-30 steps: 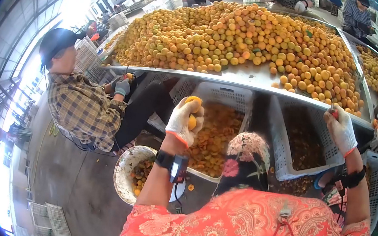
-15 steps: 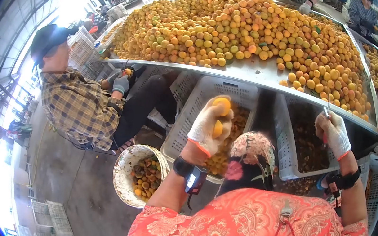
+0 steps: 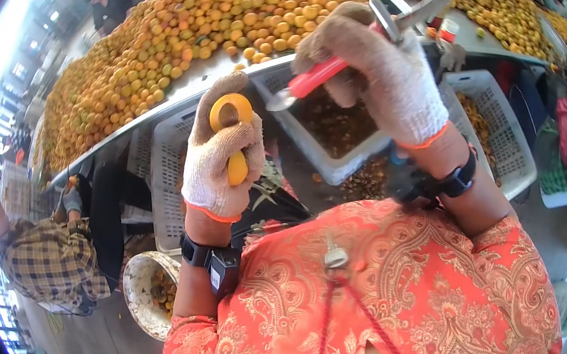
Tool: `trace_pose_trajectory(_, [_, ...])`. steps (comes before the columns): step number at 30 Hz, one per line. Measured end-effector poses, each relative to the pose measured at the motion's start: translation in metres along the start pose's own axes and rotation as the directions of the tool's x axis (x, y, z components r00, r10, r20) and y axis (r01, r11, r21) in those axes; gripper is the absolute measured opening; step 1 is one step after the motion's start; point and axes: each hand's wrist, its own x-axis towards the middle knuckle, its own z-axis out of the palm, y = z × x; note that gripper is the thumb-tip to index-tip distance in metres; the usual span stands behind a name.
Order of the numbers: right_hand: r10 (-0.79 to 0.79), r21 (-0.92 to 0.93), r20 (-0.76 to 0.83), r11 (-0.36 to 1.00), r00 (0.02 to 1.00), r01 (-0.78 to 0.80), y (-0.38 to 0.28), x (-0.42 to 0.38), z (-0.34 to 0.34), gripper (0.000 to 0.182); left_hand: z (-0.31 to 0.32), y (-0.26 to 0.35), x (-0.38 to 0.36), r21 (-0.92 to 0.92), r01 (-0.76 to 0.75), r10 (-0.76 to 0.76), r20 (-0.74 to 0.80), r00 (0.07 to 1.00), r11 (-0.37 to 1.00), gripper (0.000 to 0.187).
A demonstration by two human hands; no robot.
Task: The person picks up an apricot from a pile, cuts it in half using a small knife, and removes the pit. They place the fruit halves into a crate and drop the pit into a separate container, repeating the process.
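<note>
Gloves of white knit cover both hands. The left hand is closed around a halved apricot, its cut face and hollow turned toward the camera, with a second yellow piece showing lower in the same fist. The right hand is clenched on a red-handled tool whose spoon-shaped metal tip points down toward the fruit without touching it; a metal blade juts from the upper end of the grip.

Beyond the hands a steel table carries a heaped pile of apricots, too many to count, reaching almost to its near edge. Three white slatted crates stand below that edge: one behind the left hand, one under the tool holding dark pits, and one to the right. A round white bucket with fruit scraps sits on the floor. One person in a plaid shirt sits at the table's left end.
</note>
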Motion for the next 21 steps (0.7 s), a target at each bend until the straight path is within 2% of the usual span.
trace_pose_trajectory(3, [0.046,0.004,-0.024,0.999,0.999,-0.046,-0.004,-0.017,-0.006,0.020,0.018,-0.008,-0.007,0.025,0.036,-0.039,0.104,0.994,0.999,0.050])
trace_pose_trajectory(6, [0.009,0.016,-0.062,1.000,0.998,-0.008,-0.016,-0.029,-0.009,0.020,0.040,-0.012,-0.014,0.137,-0.009,-0.002,0.073,0.997,0.990,0.048])
trace_pose_trajectory(9, [0.004,-0.030,-0.049,1.000,0.999,-0.005,-0.027,-0.041,-0.015,0.020,0.055,-0.015,-0.018,0.151,0.022,-0.033,0.071,0.997,0.988,0.043])
trace_pose_trajectory(12, [-0.029,-0.228,-0.017,0.973,0.999,0.024,-0.035,-0.049,-0.020,0.020,0.055,-0.019,-0.014,0.063,0.080,-0.088,0.144,0.986,0.995,0.037])
trace_pose_trajectory(13, [-0.033,-0.227,-0.021,0.974,0.999,0.027,-0.038,-0.051,-0.023,0.020,0.057,-0.021,-0.013,0.067,0.080,-0.089,0.148,0.985,0.995,0.037])
trace_pose_trajectory(16, [-0.200,-0.500,0.133,0.832,0.971,0.240,-0.037,-0.054,-0.031,0.021,0.064,-0.026,-0.012,0.087,0.085,-0.092,0.081,0.992,0.993,0.037])
trace_pose_trajectory(18, [-0.240,-0.499,0.187,0.812,0.952,0.303,-0.034,-0.052,-0.036,0.021,0.068,-0.023,-0.011,0.129,0.152,-0.161,0.061,0.985,0.980,0.037])
trace_pose_trajectory(20, [-0.352,-0.500,0.251,0.750,0.902,0.432,-0.027,-0.049,-0.039,0.021,0.071,-0.026,-0.010,0.174,0.113,-0.127,0.073,0.989,0.978,0.037])
trace_pose_trajectory(21, [-0.353,-0.500,0.251,0.750,0.901,0.433,-0.025,-0.049,-0.038,0.021,0.071,-0.028,-0.010,0.215,0.078,-0.098,0.081,0.992,0.973,0.037])
